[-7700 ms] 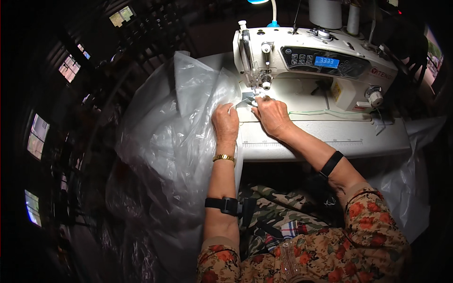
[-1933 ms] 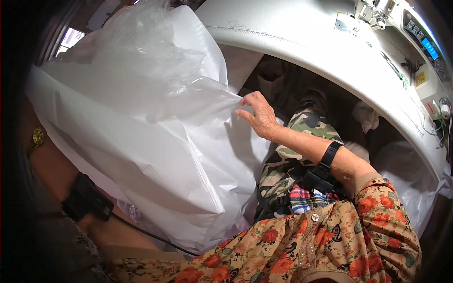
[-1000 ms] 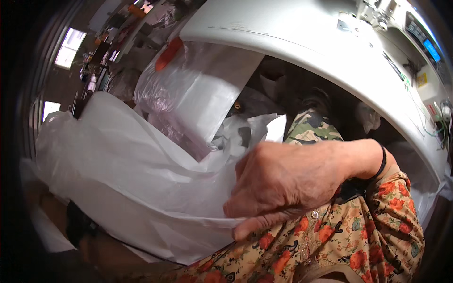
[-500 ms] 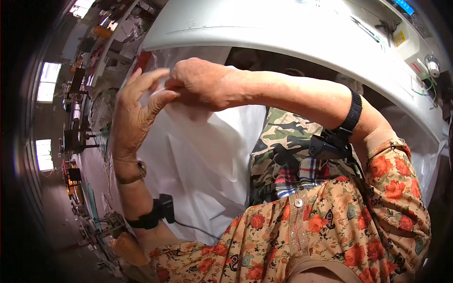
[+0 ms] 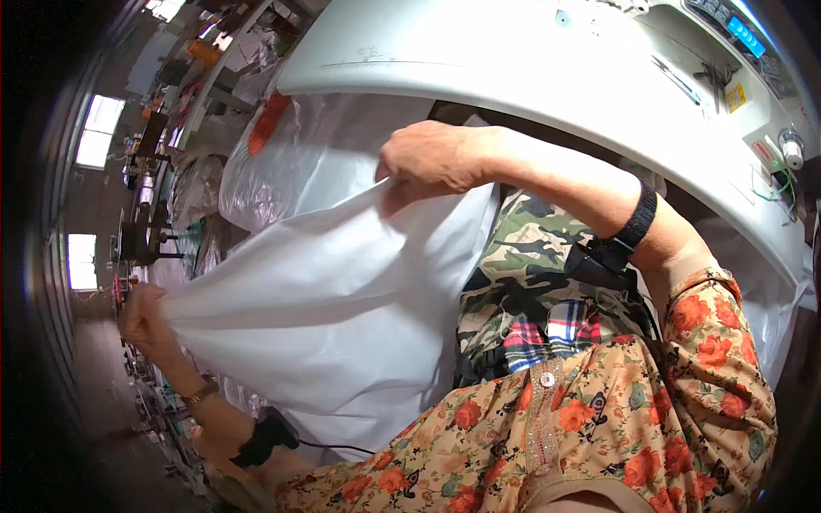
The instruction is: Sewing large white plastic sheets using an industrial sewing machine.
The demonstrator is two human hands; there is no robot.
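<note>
A large sheet of white fabric [image 5: 299, 299] stretches between my hands and drapes down over my lap. My left hand [image 5: 147, 323], far out to the left, is closed on one corner of it. Near the table's front edge, my right hand [image 5: 432, 162] pinches the upper edge of the same fabric, its fingertips partly hidden behind the cloth. Between the two hands the edge runs taut, with long creases fanning out from the left grip. Camouflage cloth [image 5: 522, 244] covers my lap to the right of the white fabric.
Beyond my hands lies a white sewing table [image 5: 479, 60] with tweezers [image 5: 676, 81] and a machine with a blue-lit display [image 5: 747, 38] at the right. Clear plastic [image 5: 256, 184] hangs below its left end, by a red piece [image 5: 269, 124]. Cluttered racks stand at the far left.
My hands were close together at the upper left; now they are far apart. The left moved down and outward, the right moved rightward, and the white fabric has been pulled out between them.
</note>
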